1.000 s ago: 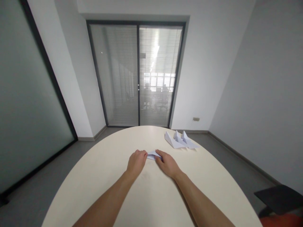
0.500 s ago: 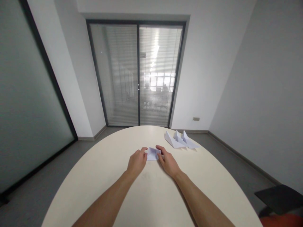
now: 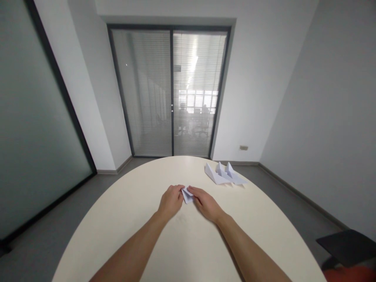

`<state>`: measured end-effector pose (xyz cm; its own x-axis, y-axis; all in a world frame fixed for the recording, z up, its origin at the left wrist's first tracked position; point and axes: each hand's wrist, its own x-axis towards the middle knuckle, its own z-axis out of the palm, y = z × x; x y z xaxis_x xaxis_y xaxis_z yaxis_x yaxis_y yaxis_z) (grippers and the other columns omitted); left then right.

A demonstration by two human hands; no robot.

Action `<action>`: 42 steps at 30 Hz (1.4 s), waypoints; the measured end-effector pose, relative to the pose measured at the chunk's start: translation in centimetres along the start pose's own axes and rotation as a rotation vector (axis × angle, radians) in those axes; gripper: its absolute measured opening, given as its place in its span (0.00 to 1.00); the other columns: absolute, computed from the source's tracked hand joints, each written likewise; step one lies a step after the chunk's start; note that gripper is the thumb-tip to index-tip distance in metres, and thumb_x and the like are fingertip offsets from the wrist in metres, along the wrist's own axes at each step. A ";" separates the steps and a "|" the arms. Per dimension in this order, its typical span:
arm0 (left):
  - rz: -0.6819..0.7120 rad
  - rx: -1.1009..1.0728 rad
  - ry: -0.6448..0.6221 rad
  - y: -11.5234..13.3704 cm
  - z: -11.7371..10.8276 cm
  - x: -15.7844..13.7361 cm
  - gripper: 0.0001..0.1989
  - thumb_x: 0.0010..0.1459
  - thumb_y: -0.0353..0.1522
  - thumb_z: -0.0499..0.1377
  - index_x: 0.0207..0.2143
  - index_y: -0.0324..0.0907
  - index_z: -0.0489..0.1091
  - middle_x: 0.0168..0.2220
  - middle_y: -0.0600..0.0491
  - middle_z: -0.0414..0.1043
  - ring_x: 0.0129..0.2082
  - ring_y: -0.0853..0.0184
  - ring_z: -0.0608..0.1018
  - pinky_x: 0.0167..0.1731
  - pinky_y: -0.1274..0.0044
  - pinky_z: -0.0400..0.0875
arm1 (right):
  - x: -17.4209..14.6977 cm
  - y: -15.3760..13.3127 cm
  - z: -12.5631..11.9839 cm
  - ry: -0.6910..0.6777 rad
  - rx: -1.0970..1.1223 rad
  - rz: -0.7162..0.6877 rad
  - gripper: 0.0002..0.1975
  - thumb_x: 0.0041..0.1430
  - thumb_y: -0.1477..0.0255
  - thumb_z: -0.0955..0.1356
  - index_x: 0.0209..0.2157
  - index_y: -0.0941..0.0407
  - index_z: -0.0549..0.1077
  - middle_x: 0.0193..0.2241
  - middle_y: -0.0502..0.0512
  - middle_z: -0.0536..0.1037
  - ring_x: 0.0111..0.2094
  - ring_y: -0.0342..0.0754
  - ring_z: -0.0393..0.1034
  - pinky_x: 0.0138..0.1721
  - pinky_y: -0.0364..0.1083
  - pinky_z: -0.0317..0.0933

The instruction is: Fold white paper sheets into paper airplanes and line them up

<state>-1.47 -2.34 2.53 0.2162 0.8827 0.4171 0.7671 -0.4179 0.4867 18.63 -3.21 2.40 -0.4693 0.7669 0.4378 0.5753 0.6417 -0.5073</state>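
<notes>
A small piece of folded white paper (image 3: 188, 195) is between my hands near the middle of the table. My left hand (image 3: 171, 201) grips its left side, thumb and fingers pressed together at the edge. On the right side, my right hand (image 3: 206, 203) holds the paper, its fingers lying over the upper right part and hiding it. The visible part of the paper narrows towards a lower corner, with an opening between its layers. Beyond my right hand, several folded white paper boats (image 3: 225, 175) stand side by side.
The round cream table (image 3: 123, 219) stretches under both forearms. A black chair part (image 3: 348, 246) with something red below it is at the lower right. Past the table's far edge are a glass door (image 3: 194, 94) with blinds and a white wall (image 3: 264, 78).
The paper has gone from a wider, flat-bottomed rectangle to a narrower shape with a pointed lower corner. My right hand has moved slightly left, its fingers now over the paper.
</notes>
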 end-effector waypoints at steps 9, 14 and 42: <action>0.013 0.005 0.029 -0.2 0.2 0.1 0.10 0.64 0.32 0.55 0.42 0.41 0.75 0.41 0.49 0.78 0.44 0.61 0.75 0.47 0.71 0.68 | 0.2 -1.5 -0.6 -0.122 -0.038 -0.017 0.20 0.67 0.69 0.60 0.57 0.55 0.72 0.59 0.59 0.72 0.62 0.52 0.63 0.64 0.56 0.55; -0.021 -0.131 0.031 -0.7 0.6 0.5 0.07 0.60 0.30 0.59 0.41 0.42 0.74 0.38 0.52 0.76 0.40 0.64 0.76 0.44 0.74 0.69 | 0.0 -0.8 -0.3 -0.062 -0.035 0.090 0.20 0.64 0.68 0.63 0.55 0.56 0.74 0.60 0.62 0.70 0.61 0.54 0.63 0.62 0.56 0.56; 0.107 -0.344 0.050 0.1 0.1 0.3 0.11 0.65 0.35 0.54 0.47 0.46 0.72 0.45 0.53 0.78 0.40 0.66 0.78 0.44 0.76 0.71 | 0.3 -0.6 -0.4 0.177 0.128 0.185 0.23 0.65 0.65 0.63 0.61 0.52 0.62 0.48 0.57 0.77 0.43 0.50 0.73 0.47 0.49 0.66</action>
<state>-1.26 -2.12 2.68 0.2479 0.8220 0.5126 0.4917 -0.5627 0.6645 18.47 -3.38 3.12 -0.2338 0.8640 0.4460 0.5453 0.4963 -0.6755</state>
